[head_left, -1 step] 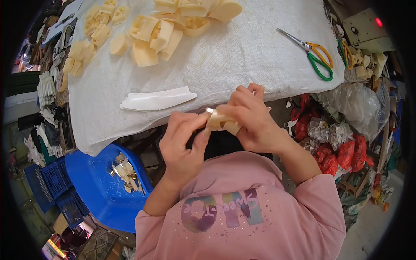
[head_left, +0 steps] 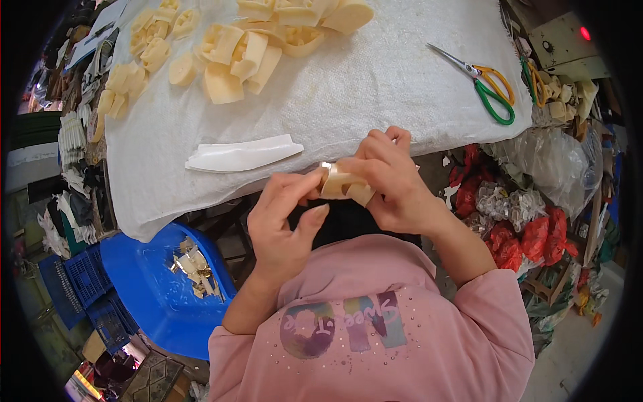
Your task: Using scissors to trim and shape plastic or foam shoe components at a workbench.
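Shirt (head_left: 368,268), mine, pink with a coloured print, is the nearest thing, short of the white-covered table (head_left: 402,87). Between it and the table's near edge, my right hand (head_left: 402,191) has its fingers closed on a curved cream piece (head_left: 343,185), gripping the right end. My left hand (head_left: 281,218) meets the other end with its fingertips, the thumb standing clear; I cannot tell whether those fingertips pinch it or only rest there. Off the table's near left corner sits a blue plastic tub (head_left: 144,288) with shiny scraps (head_left: 194,268) in it; off the near right corner lie red plastic bags (head_left: 549,234). On the table, just inside the near edge, I have a white strip (head_left: 244,154), lying flat. Farther in, by the table's right edge, rest scissors (head_left: 492,94) with one green and one orange handle. At the table's far left, cream moulded pieces (head_left: 244,53) lie clustered, several overlapping. Beyond the table's far right side a red light (head_left: 585,33) glows.
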